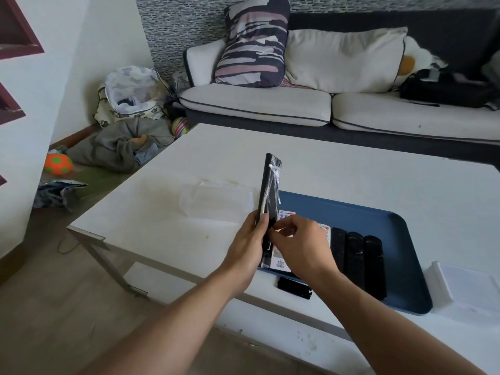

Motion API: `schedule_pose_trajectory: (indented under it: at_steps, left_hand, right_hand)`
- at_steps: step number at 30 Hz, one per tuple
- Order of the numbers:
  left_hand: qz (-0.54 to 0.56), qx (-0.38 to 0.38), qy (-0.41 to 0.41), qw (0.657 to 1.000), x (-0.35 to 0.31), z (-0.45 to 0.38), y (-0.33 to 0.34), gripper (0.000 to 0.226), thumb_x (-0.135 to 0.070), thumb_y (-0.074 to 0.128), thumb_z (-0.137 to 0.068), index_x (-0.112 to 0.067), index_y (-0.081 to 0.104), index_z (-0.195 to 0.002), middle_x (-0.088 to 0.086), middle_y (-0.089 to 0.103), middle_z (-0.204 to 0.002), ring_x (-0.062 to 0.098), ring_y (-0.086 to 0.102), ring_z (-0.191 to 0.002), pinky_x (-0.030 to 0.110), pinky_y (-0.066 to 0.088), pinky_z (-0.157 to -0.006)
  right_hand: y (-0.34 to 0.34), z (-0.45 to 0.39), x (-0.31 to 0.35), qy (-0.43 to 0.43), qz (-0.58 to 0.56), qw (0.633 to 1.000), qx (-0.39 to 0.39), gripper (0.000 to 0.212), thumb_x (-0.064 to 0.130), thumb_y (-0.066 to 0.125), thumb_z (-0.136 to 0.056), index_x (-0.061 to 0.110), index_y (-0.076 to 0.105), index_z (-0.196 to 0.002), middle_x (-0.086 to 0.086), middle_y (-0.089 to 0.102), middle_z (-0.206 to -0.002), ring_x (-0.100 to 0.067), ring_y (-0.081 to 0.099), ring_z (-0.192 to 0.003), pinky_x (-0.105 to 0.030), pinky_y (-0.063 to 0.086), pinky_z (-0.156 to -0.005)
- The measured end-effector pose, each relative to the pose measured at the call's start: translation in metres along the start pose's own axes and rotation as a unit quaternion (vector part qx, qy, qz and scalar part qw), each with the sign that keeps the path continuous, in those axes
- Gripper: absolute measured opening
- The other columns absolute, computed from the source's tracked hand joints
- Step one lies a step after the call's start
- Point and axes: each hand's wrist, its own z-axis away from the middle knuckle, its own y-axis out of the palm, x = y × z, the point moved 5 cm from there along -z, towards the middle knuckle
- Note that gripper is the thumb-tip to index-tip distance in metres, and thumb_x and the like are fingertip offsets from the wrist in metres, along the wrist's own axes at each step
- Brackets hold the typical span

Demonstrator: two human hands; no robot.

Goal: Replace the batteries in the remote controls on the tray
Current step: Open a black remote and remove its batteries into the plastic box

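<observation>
Two bare forearms rise from the lower edge of the frame to the left hand (247, 240) and right hand (299, 243), with no sleeves, watch, rings or gloves visible on either.

both bare forearms reach forward from the near edge and meet in the middle. the left hand (247, 246) stands with fingers curled in a grip, thumb side up. the right hand (299, 243) is just beside it, fingertips pinched together toward the left hand.
</observation>
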Motion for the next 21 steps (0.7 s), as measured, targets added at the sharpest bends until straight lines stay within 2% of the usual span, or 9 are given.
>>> schedule_pose_trajectory:
  at_steps: [4, 8, 10, 12, 14, 16, 21]
  left_hand:
    - [-0.037, -0.017, 0.025, 0.999, -0.001, 0.001, -0.003, 0.029, -0.051, 0.047, -0.103, -0.043, 0.060, -0.128, -0.017, 0.071, -0.117, 0.002, 0.064, -0.114, 0.030, 0.047, -0.100]
    - [-0.022, -0.023, 0.023, 0.999, -0.002, 0.001, -0.004, 0.031, -0.054, 0.048, -0.100, -0.032, 0.066, -0.115, -0.008, 0.073, -0.108, 0.011, 0.068, -0.103, 0.038, 0.050, -0.098]
    - [0.004, -0.056, 0.006, 0.998, -0.003, 0.000, -0.007, 0.033, -0.052, 0.048, -0.101, -0.027, 0.069, -0.106, 0.000, 0.075, -0.103, 0.018, 0.070, -0.098, 0.043, 0.052, -0.097]
    - [0.048, -0.096, -0.030, 0.994, -0.003, -0.001, -0.012, 0.036, -0.046, 0.044, -0.105, -0.020, 0.069, -0.105, 0.011, 0.076, -0.104, 0.026, 0.072, -0.094, 0.045, 0.056, -0.093]
    - [0.087, -0.107, -0.089, 0.986, -0.003, -0.003, -0.015, 0.042, -0.041, 0.039, -0.108, -0.009, 0.067, -0.111, 0.019, 0.075, -0.105, 0.029, 0.071, -0.085, 0.041, 0.056, -0.080]
    - [0.111, -0.100, -0.141, 0.979, -0.001, -0.004, -0.019, 0.044, -0.039, 0.038, -0.109, -0.005, 0.066, -0.115, 0.019, 0.076, -0.101, 0.029, 0.071, -0.079, 0.038, 0.055, -0.073]
    - [0.090, -0.065, -0.182, 0.977, 0.002, -0.003, -0.024, 0.040, -0.031, 0.041, -0.108, 0.000, 0.066, -0.113, 0.017, 0.075, -0.086, 0.027, 0.066, -0.066, 0.034, 0.053, -0.064]
  right_hand:
    - [0.000, 0.000, -0.002, 0.051, -0.041, 0.997, 0.031, 0.010, 0.031, 0.068, -0.088, 0.023, 0.074, -0.087, 0.008, 0.071, -0.072, -0.004, 0.058, -0.057, -0.012, 0.040, -0.043]
    - [0.001, 0.004, 0.001, 0.062, -0.069, 0.994, 0.056, 0.018, 0.023, 0.062, -0.091, 0.016, 0.075, -0.082, 0.005, 0.064, -0.060, -0.004, 0.047, -0.043, -0.015, 0.038, -0.041]
    - [0.000, 0.003, 0.003, 0.078, -0.117, 0.988, 0.058, 0.023, 0.019, 0.057, -0.094, 0.009, 0.072, -0.079, 0.005, 0.061, -0.052, -0.006, 0.040, -0.038, -0.017, 0.033, -0.037]
    - [-0.002, 0.000, 0.003, 0.125, -0.202, 0.970, 0.049, 0.025, 0.016, 0.051, -0.095, 0.005, 0.065, -0.077, -0.007, 0.069, -0.059, -0.010, 0.038, -0.040, -0.020, 0.032, -0.042]
    - [-0.001, -0.002, -0.002, 0.186, -0.314, 0.930, 0.050, 0.019, 0.013, 0.046, -0.094, 0.006, 0.058, -0.083, -0.019, 0.072, -0.074, -0.015, 0.038, -0.047, -0.027, 0.032, -0.050]
    - [0.002, -0.002, -0.007, 0.229, -0.387, 0.890, 0.068, 0.013, 0.011, 0.045, -0.094, 0.009, 0.052, -0.082, -0.014, 0.067, -0.067, -0.017, 0.041, -0.050, -0.028, 0.032, -0.050]
    - [0.013, 0.007, -0.011, 0.256, -0.351, 0.888, 0.148, 0.010, 0.010, 0.054, -0.092, 0.013, 0.058, -0.083, -0.003, 0.052, -0.060, -0.016, 0.046, -0.052, -0.022, 0.028, -0.041]
